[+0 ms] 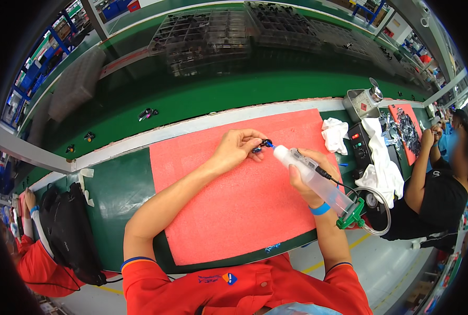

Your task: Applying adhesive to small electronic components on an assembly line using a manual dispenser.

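Head view: left hand (237,148) pinches small black part (262,145); right hand (306,176) clamped around dispenser syringe (312,178)

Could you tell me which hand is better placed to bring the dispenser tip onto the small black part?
Right, probably: the right hand grips the clear syringe dispenser, its blue tip beside the small black part pinched in the left hand.

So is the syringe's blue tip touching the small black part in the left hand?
Touching: the head view shows the blue tip of the syringe meeting the black part pinched in the left hand, with no gap visible.
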A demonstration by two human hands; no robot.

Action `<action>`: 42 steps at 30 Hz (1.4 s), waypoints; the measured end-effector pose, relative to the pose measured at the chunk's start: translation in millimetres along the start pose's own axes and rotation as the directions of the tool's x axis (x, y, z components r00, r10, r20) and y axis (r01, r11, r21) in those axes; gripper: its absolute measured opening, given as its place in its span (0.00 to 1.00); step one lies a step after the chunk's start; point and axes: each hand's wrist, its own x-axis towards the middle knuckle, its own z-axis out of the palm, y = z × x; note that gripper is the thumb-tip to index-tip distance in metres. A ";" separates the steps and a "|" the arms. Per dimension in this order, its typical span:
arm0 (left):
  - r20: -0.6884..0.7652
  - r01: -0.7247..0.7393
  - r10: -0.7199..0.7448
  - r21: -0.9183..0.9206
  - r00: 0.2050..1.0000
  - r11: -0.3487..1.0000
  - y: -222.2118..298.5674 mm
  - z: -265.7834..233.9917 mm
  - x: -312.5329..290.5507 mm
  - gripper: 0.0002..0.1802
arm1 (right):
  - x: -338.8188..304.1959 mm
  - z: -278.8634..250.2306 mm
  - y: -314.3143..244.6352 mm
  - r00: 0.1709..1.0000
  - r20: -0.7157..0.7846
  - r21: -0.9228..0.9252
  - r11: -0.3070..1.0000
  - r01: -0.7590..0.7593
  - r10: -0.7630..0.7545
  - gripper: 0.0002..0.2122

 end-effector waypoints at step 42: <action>-0.202 -0.079 0.735 0.941 0.648 0.328 25.4 -75.6 60.3 0.03 | -8.1 -2.6 11.2 0.978 -0.170 0.233 0.969 -0.083 0.125 0.17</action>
